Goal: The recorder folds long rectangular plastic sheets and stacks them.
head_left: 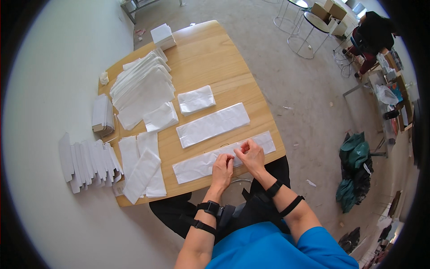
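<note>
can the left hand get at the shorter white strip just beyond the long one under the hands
Likely yes: the shorter white strip lies uncovered just beyond the long white strip, where the left hand is, and nothing bulky stands between them.

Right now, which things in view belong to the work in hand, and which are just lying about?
Likely in the work:
- long white folded strip, at the left hand and right hand
- shorter white strip beyond it
- small white folded stack
- fanned white sheets

Likely lying about:
- crumpled white wad
- green bags on the floor
</note>
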`<state>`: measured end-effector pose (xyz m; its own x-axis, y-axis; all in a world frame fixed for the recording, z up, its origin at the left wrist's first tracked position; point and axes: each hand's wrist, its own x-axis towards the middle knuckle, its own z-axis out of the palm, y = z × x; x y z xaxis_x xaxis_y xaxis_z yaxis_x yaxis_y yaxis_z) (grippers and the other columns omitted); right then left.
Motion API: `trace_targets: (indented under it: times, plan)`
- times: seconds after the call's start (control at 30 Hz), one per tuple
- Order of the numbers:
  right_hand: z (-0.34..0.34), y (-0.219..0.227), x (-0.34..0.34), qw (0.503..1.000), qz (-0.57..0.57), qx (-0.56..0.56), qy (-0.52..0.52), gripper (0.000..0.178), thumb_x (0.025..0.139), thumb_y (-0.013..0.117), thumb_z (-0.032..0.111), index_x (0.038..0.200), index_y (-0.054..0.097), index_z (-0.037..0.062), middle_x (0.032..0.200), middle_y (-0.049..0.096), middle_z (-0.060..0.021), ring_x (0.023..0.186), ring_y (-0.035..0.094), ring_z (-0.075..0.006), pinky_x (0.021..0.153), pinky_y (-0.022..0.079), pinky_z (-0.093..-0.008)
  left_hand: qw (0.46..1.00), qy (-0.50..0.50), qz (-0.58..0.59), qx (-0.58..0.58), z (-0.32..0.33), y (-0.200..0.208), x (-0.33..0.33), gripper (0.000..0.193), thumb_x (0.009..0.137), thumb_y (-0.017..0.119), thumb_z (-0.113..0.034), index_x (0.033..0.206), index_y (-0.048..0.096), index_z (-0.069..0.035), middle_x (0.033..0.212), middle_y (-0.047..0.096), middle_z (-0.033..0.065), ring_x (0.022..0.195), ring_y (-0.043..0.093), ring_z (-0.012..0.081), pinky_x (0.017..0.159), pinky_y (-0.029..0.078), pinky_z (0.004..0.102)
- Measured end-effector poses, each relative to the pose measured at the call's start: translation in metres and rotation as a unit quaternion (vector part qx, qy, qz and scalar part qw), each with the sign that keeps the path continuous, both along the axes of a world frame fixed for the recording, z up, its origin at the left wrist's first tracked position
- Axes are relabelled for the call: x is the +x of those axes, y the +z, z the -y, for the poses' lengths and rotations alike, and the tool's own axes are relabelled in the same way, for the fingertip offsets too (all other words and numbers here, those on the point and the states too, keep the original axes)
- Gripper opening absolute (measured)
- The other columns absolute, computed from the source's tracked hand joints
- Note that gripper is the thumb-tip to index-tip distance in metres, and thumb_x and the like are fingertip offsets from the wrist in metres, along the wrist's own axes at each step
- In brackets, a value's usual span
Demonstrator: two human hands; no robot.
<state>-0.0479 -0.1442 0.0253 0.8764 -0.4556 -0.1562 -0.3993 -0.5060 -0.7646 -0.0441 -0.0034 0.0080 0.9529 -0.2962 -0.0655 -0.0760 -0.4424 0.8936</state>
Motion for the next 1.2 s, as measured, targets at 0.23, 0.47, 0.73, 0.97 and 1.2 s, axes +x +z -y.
trace_targets:
  times: [0.23,0.47,0.73,0.97,1.2]
  plan:
    - [-0.008,0.001,-0.031,0.996,-0.026,0.085,-0.003,0.024,0.075,0.071,0.025,0.088,0.067,0.0045,0.075,0.069,-0.0106,0.07,0.068,-0.0263,0.064,0.052,-0.0359,0.993,0.009,-0.115,-0.024,-0.007,0.0,0.002,0.018,0.093,0.055,-0.018,0.098,0.06,-0.002,0.088,0.062,0.0148,0.078,0.06,0.0259,0.072,0.048,0.0341]
    - [-0.013,-0.001,-0.031,0.996,-0.001,0.089,0.015,0.018,0.08,0.07,0.02,0.081,0.071,0.0025,0.073,0.07,-0.0081,0.064,0.065,-0.016,0.061,0.05,-0.0293,0.985,-0.005,-0.166,-0.038,-0.005,0.018,0.008,0.024,0.091,0.061,-0.025,0.095,0.062,-0.001,0.083,0.063,0.0078,0.074,0.059,0.0147,0.069,0.048,0.0289]
    - [-0.015,-0.002,-0.028,0.991,-0.001,0.131,0.032,0.019,0.079,0.069,0.023,0.08,0.07,0.0043,0.074,0.069,-0.0107,0.067,0.067,-0.0245,0.063,0.051,-0.0346,0.977,0.037,-0.194,-0.085,-0.006,0.009,0.008,0.021,0.092,0.062,-0.023,0.092,0.062,-0.002,0.076,0.061,0.0015,0.07,0.054,0.0088,0.065,0.046,0.0244]
    - [-0.009,-0.005,-0.028,0.991,-0.009,0.135,0.018,0.023,0.081,0.069,0.023,0.083,0.07,0.0003,0.071,0.068,-0.0079,0.062,0.062,-0.0124,0.06,0.049,-0.0274,0.974,0.021,-0.204,-0.096,-0.01,0.0,0.009,0.02,0.093,0.061,-0.022,0.09,0.061,-0.003,0.073,0.058,-0.0009,0.068,0.052,0.0076,0.063,0.045,0.0233]
    - [-0.012,-0.003,-0.03,0.999,-0.014,0.04,-0.031,0.02,0.078,0.067,0.019,0.087,0.064,0.001,0.078,0.064,-0.0122,0.073,0.063,-0.0251,0.066,0.05,-0.0359,0.964,0.026,-0.225,-0.139,-0.014,-0.004,0.012,0.021,0.094,0.059,-0.024,0.089,0.058,-0.003,0.071,0.056,-0.0006,0.066,0.051,0.0082,0.062,0.044,0.024]
